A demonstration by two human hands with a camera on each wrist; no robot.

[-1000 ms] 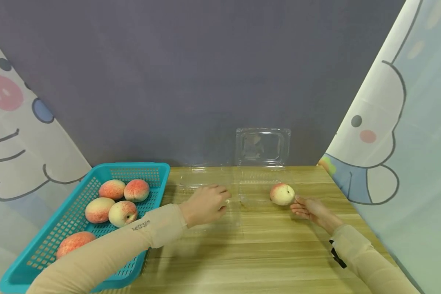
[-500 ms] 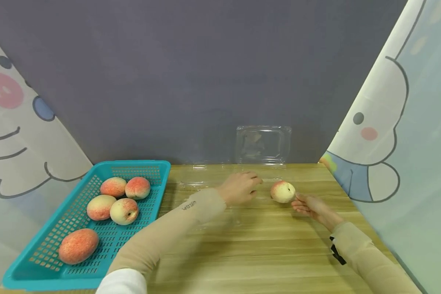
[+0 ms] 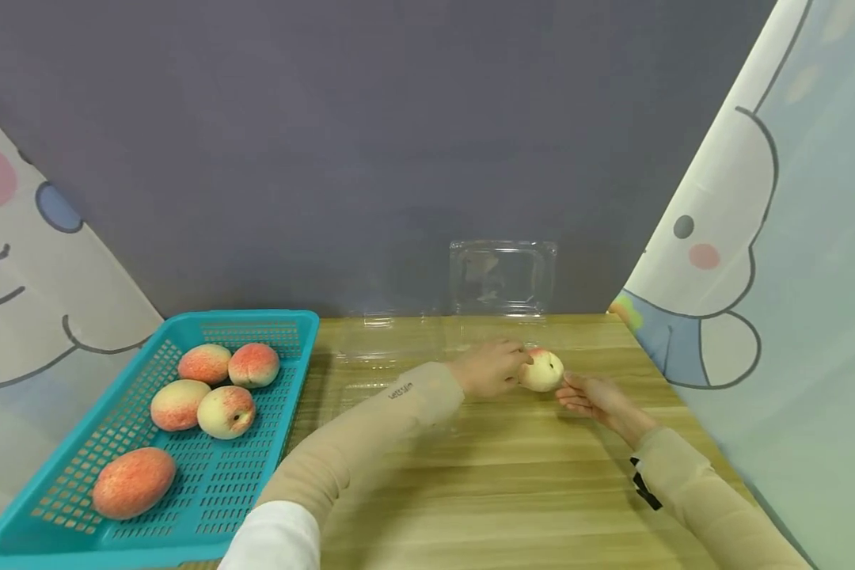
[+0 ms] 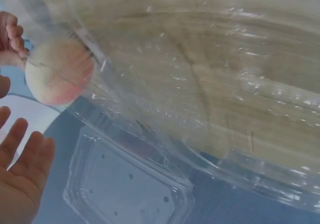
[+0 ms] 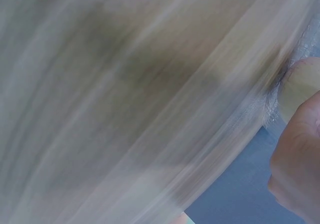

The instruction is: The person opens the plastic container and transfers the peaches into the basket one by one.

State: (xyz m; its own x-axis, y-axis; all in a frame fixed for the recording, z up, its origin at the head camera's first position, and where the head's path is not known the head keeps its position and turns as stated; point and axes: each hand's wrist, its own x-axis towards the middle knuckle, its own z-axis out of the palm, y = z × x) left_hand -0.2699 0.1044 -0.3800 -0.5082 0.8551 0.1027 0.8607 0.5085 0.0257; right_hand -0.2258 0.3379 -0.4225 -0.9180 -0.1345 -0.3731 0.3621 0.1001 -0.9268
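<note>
A peach point(image 3: 544, 370) sits at the front right corner of a clear plastic container, whose raised lid point(image 3: 502, 277) stands behind. My left hand point(image 3: 490, 370) reaches to the peach's left side. In the left wrist view, the left hand's fingers point(image 4: 32, 166) are extended, and the peach point(image 4: 60, 70) shows through clear plastic. On the right, my right hand point(image 3: 594, 398) has thumb and fingertips at the container's edge, right by the peach, pinching the rim. The right wrist view shows this right hand point(image 5: 302, 156) overlapping the peach point(image 5: 300, 84).
A blue basket point(image 3: 285, 443) on the left holds several peaches point(image 3: 134, 483). Another clear plastic container point(image 3: 392, 336), partly behind the left forearm, lies between the basket and the right container. The wooden table point(image 3: 527, 483) meets a grey backdrop point(image 3: 399, 158).
My left hand has moved right from above the left container to the peach. The right hand and the peach stay almost in place; the view has shifted slightly.
</note>
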